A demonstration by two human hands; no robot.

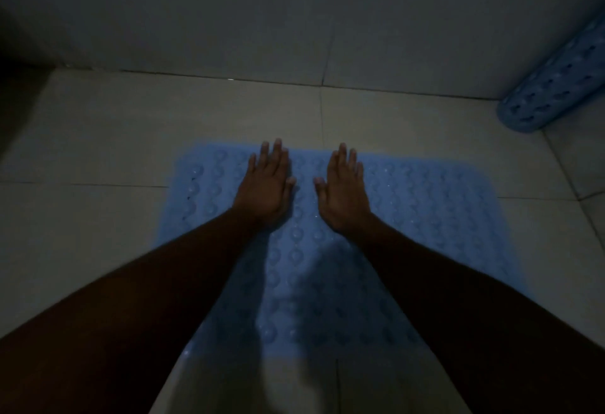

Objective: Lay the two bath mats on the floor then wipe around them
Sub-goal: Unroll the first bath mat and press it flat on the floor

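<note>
Pressing hands: left hand [266,186] and right hand [343,189] flat, fingers apart, on blue bath mat [425,204]
Rolled mat [556,82]: against wall [294,14], right

Very dim, bluish, noisy frame. Soft light falls on floor [98,138] ahead of the fingers [278,151]; forearms nearly black toward the bottom corners. Their shadows darken the mat [425,204] behind the fingers. Edges soft, wide-angle bend.

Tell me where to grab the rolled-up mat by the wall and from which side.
Grip the rolled mat around its rounded near end, coming from its left with the right hand. It lies along the wall, so that side is probably blocked; the tube shape suits a wrap-around grasp.
</note>
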